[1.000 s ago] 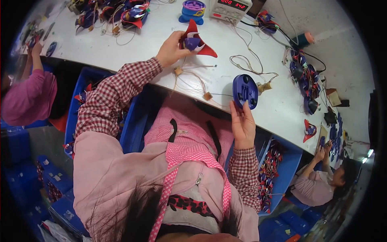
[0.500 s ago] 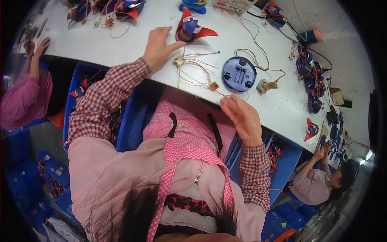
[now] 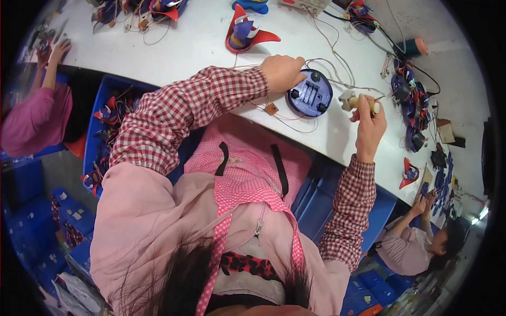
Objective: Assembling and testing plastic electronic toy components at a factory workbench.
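A round purple plastic base (image 3: 312, 95) lies flat on the white table (image 3: 200, 47), with thin wires trailing from it. My left hand (image 3: 282, 72) rests on its left rim, fingers curled against it. My right hand (image 3: 369, 113) is raised just right of the base and is closed on a small beige tool or part (image 3: 352, 99) with wires at its tip. A small brown component (image 3: 272, 109) on a wire lies at the table's near edge. A red and purple toy piece (image 3: 243, 30) stands farther back on the table.
Blue bins (image 3: 108, 131) with red and purple parts sit at my left under the table. More toy pieces (image 3: 408, 95) line the right side. Another person (image 3: 37, 113) works at far left, a second (image 3: 421, 231) at lower right. A cable and grey box lie at the back.
My left hand moved right from the red toy piece to the purple base. My right hand rose from my lap and picked up the beige tool beside the base.
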Tool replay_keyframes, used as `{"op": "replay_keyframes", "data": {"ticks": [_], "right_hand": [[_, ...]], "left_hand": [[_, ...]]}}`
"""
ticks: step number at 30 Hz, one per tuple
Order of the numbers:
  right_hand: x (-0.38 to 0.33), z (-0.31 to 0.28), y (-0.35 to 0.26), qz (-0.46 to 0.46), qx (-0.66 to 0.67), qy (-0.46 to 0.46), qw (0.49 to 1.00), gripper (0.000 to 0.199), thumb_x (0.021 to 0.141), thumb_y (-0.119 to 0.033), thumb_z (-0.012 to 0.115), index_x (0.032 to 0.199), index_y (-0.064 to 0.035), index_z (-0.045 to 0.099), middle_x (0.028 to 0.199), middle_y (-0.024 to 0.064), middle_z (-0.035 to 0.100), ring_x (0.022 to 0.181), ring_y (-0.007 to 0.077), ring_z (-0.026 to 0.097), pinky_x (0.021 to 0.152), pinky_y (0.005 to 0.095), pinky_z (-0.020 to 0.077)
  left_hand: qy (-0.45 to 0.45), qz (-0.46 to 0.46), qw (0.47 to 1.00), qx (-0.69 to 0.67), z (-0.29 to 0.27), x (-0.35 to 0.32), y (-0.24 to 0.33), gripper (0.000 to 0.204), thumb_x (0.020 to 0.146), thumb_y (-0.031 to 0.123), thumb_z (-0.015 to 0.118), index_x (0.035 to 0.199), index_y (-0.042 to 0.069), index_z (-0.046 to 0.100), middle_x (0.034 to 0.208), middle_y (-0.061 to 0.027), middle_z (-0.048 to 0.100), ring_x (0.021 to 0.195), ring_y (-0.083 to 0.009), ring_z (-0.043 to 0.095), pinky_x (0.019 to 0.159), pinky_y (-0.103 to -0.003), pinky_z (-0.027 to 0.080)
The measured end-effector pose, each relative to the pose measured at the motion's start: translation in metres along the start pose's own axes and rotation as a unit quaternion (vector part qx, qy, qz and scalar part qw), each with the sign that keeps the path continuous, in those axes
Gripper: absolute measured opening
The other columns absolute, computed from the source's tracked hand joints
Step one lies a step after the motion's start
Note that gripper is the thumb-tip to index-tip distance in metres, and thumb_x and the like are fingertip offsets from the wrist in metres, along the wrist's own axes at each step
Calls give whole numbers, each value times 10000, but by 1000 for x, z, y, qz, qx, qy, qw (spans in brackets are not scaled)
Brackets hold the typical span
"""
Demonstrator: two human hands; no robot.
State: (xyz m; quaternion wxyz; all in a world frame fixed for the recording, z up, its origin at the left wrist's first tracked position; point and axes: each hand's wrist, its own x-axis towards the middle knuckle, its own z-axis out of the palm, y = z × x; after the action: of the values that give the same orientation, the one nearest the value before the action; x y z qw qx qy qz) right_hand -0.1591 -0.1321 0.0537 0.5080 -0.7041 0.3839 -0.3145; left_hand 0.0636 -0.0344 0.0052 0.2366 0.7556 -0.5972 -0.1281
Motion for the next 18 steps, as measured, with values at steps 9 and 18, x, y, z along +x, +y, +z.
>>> {"op": "replay_keyframes", "data": {"ticks": [9,18], "right_hand": [[-16,60,13,-280,-192,-28,940,175,786,-39,675,922,9,576,899,95,587,711,189,596,611,283,489],[-17,68,5,-238,-248,-69,937,172,786,-89,681,898,-7,580,889,122,597,745,213,607,627,295,482]], "left_hand": [[25,8,999,-45,17,5,-2,237,857,241,503,958,32,552,738,-192,626,709,-371,613,644,-466,475],[30,8,997,-70,18,6,-1,192,843,188,488,928,29,553,718,-199,618,699,-374,613,634,-469,473]]}}
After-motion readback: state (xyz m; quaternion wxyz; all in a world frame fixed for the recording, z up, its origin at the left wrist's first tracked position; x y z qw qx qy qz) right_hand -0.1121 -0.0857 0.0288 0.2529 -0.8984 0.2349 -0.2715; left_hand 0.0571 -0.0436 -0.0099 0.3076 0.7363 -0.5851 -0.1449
